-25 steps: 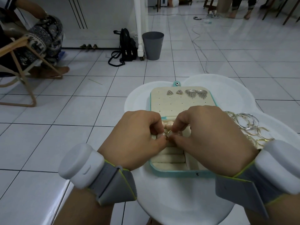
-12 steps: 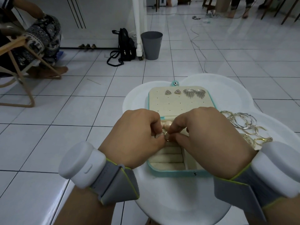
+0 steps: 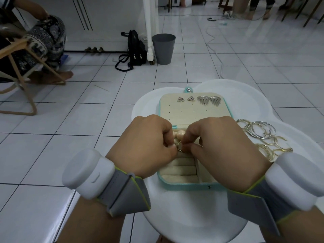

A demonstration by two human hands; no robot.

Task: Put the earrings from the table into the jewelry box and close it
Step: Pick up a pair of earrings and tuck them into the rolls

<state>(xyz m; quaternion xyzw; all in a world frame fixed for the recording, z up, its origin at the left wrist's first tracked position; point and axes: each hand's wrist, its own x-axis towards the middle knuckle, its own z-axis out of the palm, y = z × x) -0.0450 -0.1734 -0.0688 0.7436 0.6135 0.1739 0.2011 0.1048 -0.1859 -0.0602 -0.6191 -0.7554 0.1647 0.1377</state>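
Nearest to us, we are wearing white units on grey straps, one on the left wrist (image 3: 87,174) and one on the right wrist (image 3: 298,181). Both arms are reaching over the white cloud-shaped table (image 3: 192,216).

Our left hand (image 3: 145,146) and right hand (image 3: 222,149) are meeting over the middle of the open jewelry box (image 3: 185,187). The fingers of both are curling in, and their tips are pinching one small gold hoop earring (image 3: 179,148) between them. The hoop is hanging just above the box's cream ring rolls (image 3: 180,168). Just beyond our fingertips, a pearl earring (image 3: 180,134) is showing inside the box.

To the right of our right hand, a loose pile of gold and silver hoop earrings (image 3: 263,134) is lying on the table, outside the box.

Farther out, the box's lid (image 3: 192,111) is lying open and flat. Along its far edge it is carrying two triangular studs (image 3: 180,99) on the left and two fan-shaped earrings (image 3: 209,100) on the right. A teal snap tab (image 3: 188,89) is sticking out past that edge.

Beyond the table, a grey bin (image 3: 163,49) and a black backpack (image 3: 135,50) are standing side by side on the white tiled floor. At far left, a person in patterned trousers (image 3: 43,44) is sitting in a wooden chair (image 3: 26,81).
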